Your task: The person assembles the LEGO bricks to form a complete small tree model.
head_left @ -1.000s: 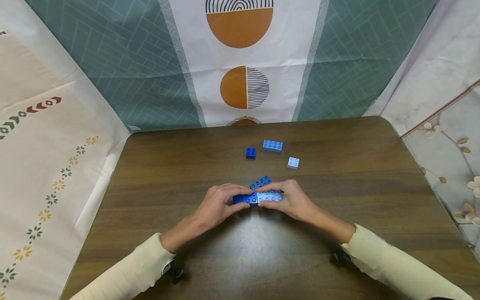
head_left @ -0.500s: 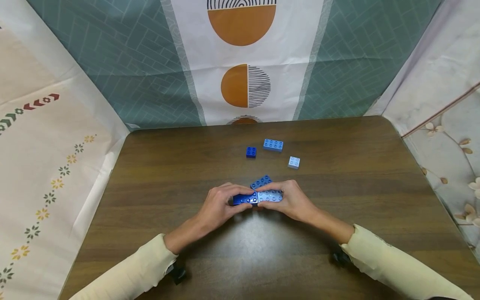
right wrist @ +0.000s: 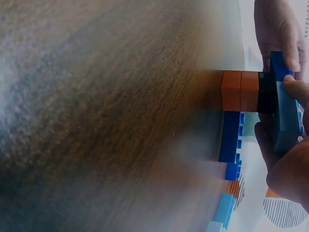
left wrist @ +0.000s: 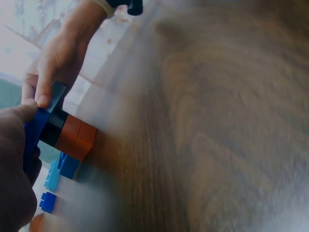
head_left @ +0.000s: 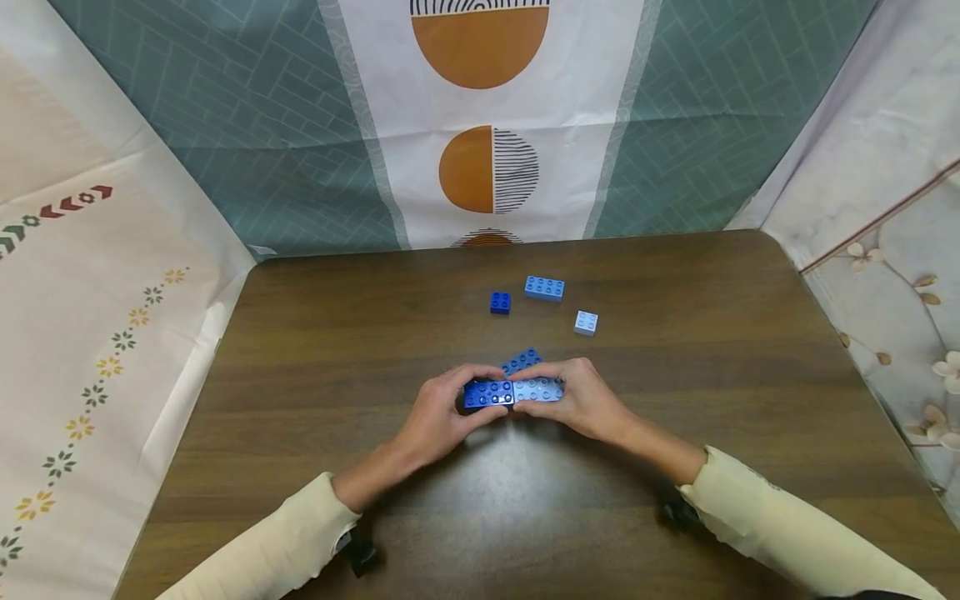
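A dark blue toy brick point(head_left: 483, 394) and a light blue brick point(head_left: 537, 389) lie end to end atop a short stack. My left hand point(head_left: 438, 414) grips the dark blue one, thumb at its near side and fingers at the far side. The light blue one is held the same way by my right hand point(head_left: 588, 402). Under them, in the right wrist view, come a black brick point(right wrist: 266, 93) and two orange bricks point(right wrist: 240, 91), the lowest on the table. Just behind the stack lies a blue brick point(head_left: 522, 360), partly covered by the right fingers in the head view.
Farther back on the wooden table point(head_left: 337, 333) sit a small dark blue brick point(head_left: 500, 302), a long light blue brick point(head_left: 544, 288) and a small pale blue brick point(head_left: 586, 322). Patterned cloth point(head_left: 300, 125) hangs behind the table's far edge.
My left fingers have shifted on the dark blue brick, so more of its studs show. The right hand keeps its hold, and the loose bricks stay where they were.
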### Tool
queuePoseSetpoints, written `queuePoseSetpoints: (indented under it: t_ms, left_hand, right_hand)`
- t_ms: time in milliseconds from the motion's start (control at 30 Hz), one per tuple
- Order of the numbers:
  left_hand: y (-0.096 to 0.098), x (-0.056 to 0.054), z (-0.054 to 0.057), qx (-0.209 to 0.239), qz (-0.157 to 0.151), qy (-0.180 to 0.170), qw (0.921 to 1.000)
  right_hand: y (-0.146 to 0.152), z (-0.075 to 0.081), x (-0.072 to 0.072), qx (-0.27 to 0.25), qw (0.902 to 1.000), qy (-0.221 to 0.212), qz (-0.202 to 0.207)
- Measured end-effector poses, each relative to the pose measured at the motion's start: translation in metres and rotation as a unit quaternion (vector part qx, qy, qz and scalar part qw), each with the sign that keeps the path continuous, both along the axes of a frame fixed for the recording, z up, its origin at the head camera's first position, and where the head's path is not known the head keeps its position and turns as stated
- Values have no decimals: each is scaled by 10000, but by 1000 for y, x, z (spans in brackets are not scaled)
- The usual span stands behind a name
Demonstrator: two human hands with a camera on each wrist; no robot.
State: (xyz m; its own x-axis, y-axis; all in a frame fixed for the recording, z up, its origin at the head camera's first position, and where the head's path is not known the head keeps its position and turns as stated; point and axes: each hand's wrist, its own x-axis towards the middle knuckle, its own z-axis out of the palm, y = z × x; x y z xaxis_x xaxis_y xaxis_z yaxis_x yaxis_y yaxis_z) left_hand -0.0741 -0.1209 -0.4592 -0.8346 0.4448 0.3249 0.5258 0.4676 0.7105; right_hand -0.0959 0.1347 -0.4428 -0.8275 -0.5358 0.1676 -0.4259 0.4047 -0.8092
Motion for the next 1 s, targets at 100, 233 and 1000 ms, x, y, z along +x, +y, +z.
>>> queuePoseSetpoints:
  t_ms: [100, 233, 1000]
  left_hand:
    - [1, 0, -2, 344, 32, -270, 9990]
    - [2, 1, -3, 576, 133, -432, 9973]
    - [4, 2, -6, 869, 106, -550, 9946]
  right_hand:
    - [0, -1, -1, 9, 10000, -15, -10]
    - [1, -1, -1, 13, 10000, -80, 2]
    - [1, 0, -1, -37, 9998, -166, 62]
